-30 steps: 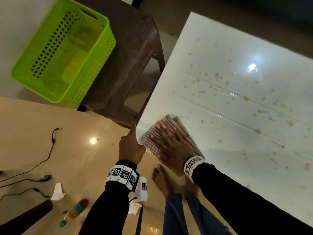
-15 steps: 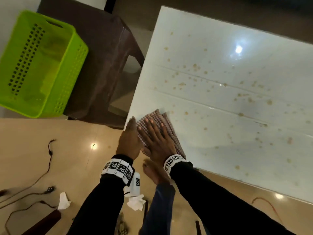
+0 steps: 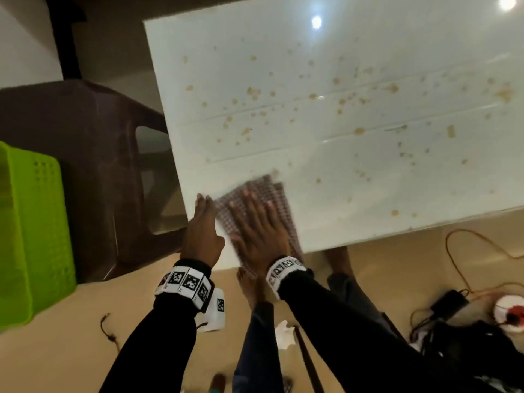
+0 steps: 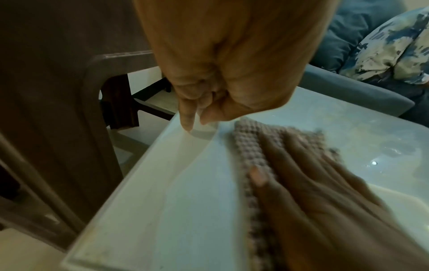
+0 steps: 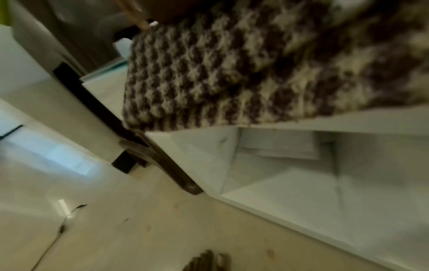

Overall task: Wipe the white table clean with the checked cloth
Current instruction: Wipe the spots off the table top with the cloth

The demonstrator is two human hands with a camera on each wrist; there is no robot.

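The white table [image 3: 368, 180] is speckled with brown spots over most of its top. The brown-and-white checked cloth [image 3: 266, 185] lies at the near left corner, and its near end hangs over the front edge [image 5: 209, 73]. My right hand [image 3: 255, 222] presses flat on the cloth, fingers spread and straight; it is blurred in the left wrist view [image 4: 313, 183]. My left hand [image 3: 202, 222] is against the table's left edge beside the cloth, its fingertips [image 4: 188, 121] touching the rim. It holds nothing.
A brown plastic stool [image 3: 99, 165] stands close to the table's left side, and a green basket [image 3: 31, 222] sits further left. Cables and dark gear [image 3: 482, 321] lie on the floor at the right. My bare feet [image 3: 249, 285] are under the near edge.
My right hand has slid the cloth left and nearer to the table's corner. My left hand has risen from one finger at the corner to lie along the left edge.
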